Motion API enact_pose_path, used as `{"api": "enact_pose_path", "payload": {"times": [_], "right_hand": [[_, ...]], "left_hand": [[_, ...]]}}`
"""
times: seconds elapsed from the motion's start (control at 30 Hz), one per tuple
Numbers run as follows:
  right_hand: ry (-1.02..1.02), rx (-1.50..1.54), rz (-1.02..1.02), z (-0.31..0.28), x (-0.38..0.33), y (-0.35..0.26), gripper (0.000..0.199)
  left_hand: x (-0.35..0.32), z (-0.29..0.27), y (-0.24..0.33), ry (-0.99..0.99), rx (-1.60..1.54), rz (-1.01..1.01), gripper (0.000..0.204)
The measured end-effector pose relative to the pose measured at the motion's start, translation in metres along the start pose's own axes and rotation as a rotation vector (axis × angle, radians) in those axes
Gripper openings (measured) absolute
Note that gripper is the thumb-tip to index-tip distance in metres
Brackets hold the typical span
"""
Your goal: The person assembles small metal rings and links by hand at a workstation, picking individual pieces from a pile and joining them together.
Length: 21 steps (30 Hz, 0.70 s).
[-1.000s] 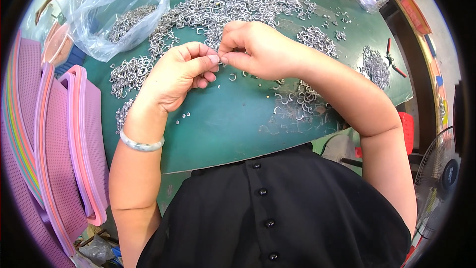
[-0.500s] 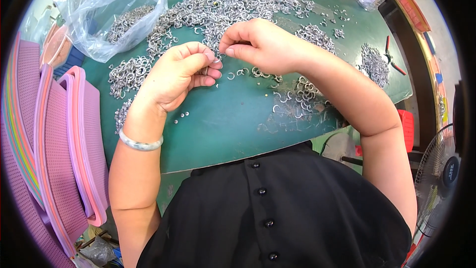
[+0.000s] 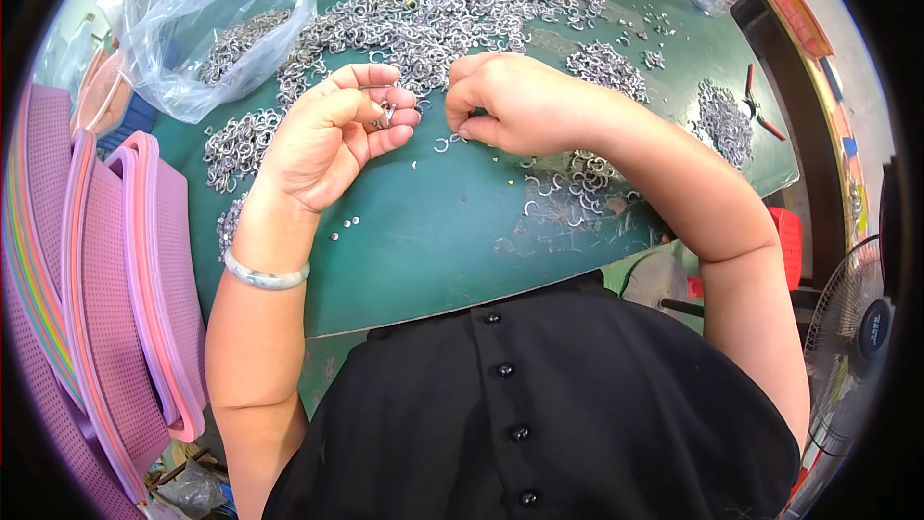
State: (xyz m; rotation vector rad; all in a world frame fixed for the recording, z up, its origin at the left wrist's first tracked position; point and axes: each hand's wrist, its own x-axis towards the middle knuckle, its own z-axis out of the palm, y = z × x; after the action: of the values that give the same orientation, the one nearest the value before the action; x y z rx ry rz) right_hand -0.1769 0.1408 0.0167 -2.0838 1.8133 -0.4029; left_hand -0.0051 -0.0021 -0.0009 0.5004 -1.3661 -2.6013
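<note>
My left hand (image 3: 327, 140) is palm up above the green table, its fingers loosely curled around a few small metal pieces (image 3: 386, 116). To its right, my right hand (image 3: 525, 106) is lowered over the tabletop with thumb and fingers pinched together. What the pinch holds, if anything, is hidden. Loose C-shaped metal rings (image 3: 442, 144) lie at its fingertips. Beyond both hands spreads a big heap of silvery metal rings (image 3: 414, 24). A smaller group of rings (image 3: 587, 178) sits below my right wrist.
Stacked pink and purple perforated baskets (image 3: 159, 279) stand at the left. A clear plastic bag (image 3: 173, 96) with rings lies at the far left. More small piles (image 3: 727, 120) and red-handled pliers (image 3: 760, 116) are on the right. A fan (image 3: 847, 327) stands lower right.
My left hand has drawn slightly left and opened its fingers somewhat, showing the metal pieces. My right hand has moved right and down, away from the left, to the loose rings.
</note>
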Motion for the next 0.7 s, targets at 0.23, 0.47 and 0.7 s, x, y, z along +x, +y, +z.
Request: {"api": "enact_pose_path", "payload": {"times": [0.23, 0.47, 0.7], "right_hand": [[0.042, -0.014, -0.018, 0.0021, 0.0013, 0.0006, 0.005], [0.104, 0.012, -0.073, -0.0031, 0.0031, -0.0007, 0.006], [0.044, -0.042, -0.121, 0.0021, -0.0017, -0.0034, 0.008]], "left_hand": [[0.0018, 0.0048, -0.0013, 0.037, 0.028, -0.028, 0.02], [-0.0006, 0.0102, -0.0035, 0.046, 0.153, -0.067, 0.023], [0.0001, 0.007, -0.0028, 0.044, 0.128, -0.063, 0.023]]}}
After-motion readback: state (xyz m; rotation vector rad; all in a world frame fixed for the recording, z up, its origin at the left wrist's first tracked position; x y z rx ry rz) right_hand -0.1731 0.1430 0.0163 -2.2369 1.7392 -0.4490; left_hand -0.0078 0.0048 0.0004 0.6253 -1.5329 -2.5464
